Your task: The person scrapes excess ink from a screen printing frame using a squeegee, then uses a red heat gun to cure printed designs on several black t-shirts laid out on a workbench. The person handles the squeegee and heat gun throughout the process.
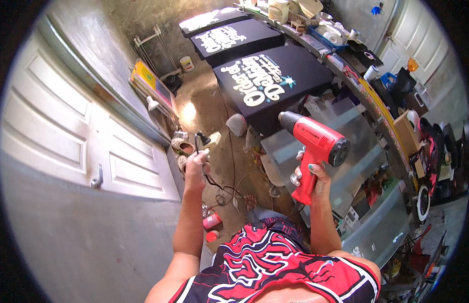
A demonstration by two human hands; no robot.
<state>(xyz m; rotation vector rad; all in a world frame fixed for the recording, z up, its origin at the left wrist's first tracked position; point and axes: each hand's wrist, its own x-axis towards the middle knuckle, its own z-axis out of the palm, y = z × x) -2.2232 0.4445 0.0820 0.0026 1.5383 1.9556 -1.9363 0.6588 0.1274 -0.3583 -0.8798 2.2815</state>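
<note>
My right hand (315, 174) is wrapped round the handle of a red heat gun (315, 139), raised in front of me at the right. Its black nozzle points up and to the left, toward the printed black shirts. Farther left, my left hand (197, 164) is closed on a thin black cord (213, 182), which trails down toward the floor. The nearest black shirt (307, 76) lies stretched flat with white lettering and a teal star on it. Behind it a second black shirt (265, 36) and a third (194, 31) lie in a row.
A glass-topped table (358, 136) stands under the heat gun. White panelled doors (58, 101) line the left side. On the floor are tangled cords, a pink bottle (212, 220) and a white bucket (186, 63). A cluttered shelf (381, 108) curves along the right.
</note>
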